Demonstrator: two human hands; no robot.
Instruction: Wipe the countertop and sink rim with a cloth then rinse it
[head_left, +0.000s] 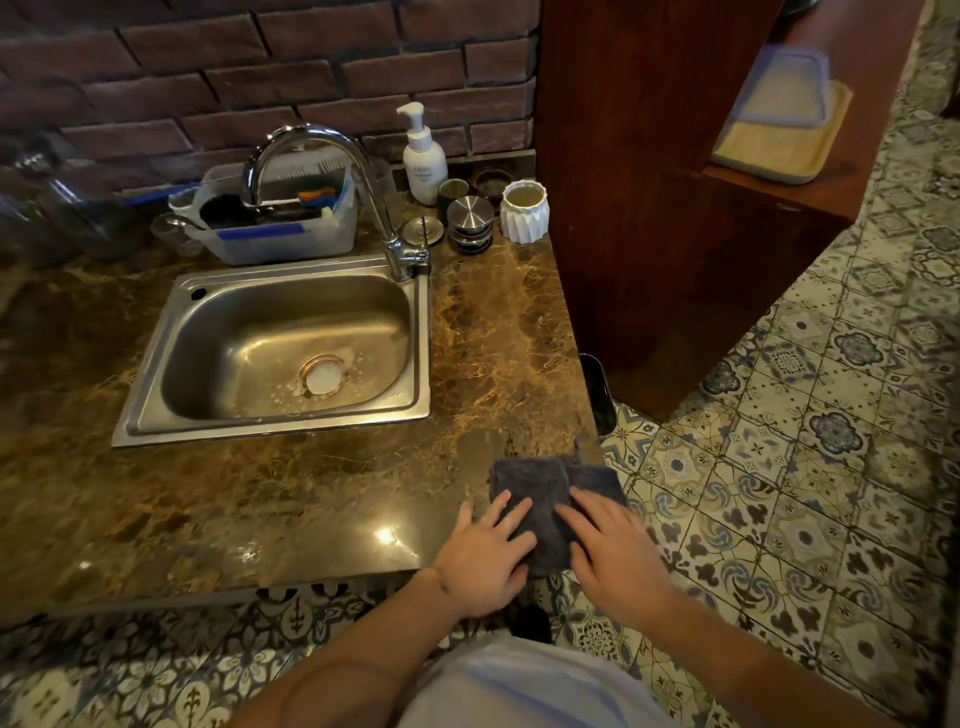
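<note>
Marble countertop (291, 499) corner, dark cloth (545, 499) under flat, straight-fingered left hand (485, 558) and right hand (610, 556).

A brown marbled table (322, 483) carries a steel sink (275, 421) set into it, with a tap (400, 254) at its back right corner. Behind the sink stands a clear tub (291, 234); to its right a white pump bottle (425, 161), stacked metal lids (470, 223) and a ribbed white cup (524, 210). A dark cloth (545, 499) lies at the near right corner
</note>
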